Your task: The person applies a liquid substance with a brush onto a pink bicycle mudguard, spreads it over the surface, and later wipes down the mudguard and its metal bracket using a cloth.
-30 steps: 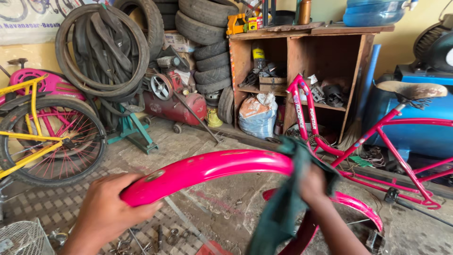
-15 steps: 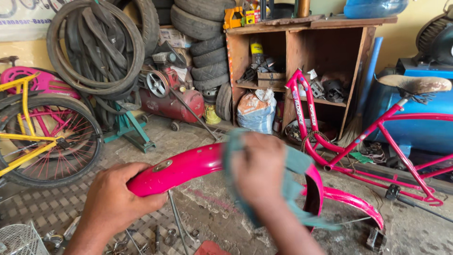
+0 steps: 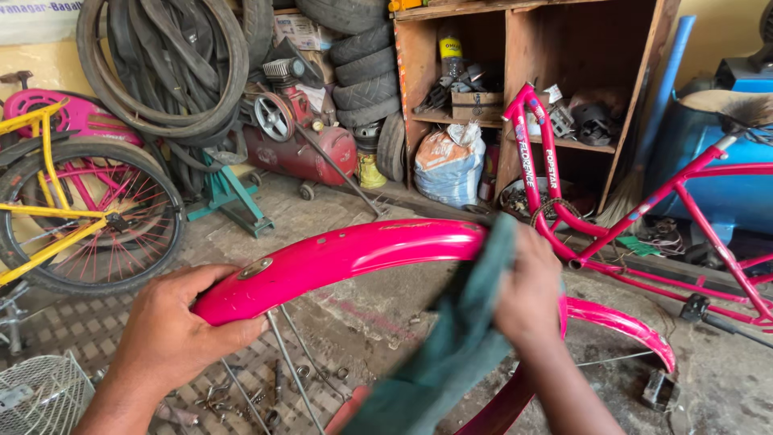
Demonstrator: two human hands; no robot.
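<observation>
In a cluttered cycle repair shop, a long, curved, glossy pink metal bicycle mudguard (image 3: 362,250) arches across the middle of the view and serves as the landmark here. Behind it on the right stands a bare pink tubular bicycle frame (image 3: 644,209), with an open wooden shelf unit (image 3: 564,89) of parts further back; behind it on the left are a yellow-framed bicycle with a spoked wheel (image 3: 72,217) and a red air compressor tank (image 3: 302,153) under a heap of black rubber tyres (image 3: 161,64). A second pink mudguard (image 3: 620,322) lies on the floor just beyond the first one's right end. The left hand (image 3: 181,326) is closed round the mudguard's left end, thumb on top and fingers curled beneath, holding it up off the floor. The right hand (image 3: 527,286) is clenched on a crumpled dark green cloth (image 3: 451,346) and presses it against the mudguard's right portion; half a second ago the cloth covered the crown of the arch, and a second ago it sat near the far right, so the wiping runs back and forth along the painted surface. Loose steel spokes and small fittings (image 3: 282,379) lie scattered on the concrete beneath the mudguard.
</observation>
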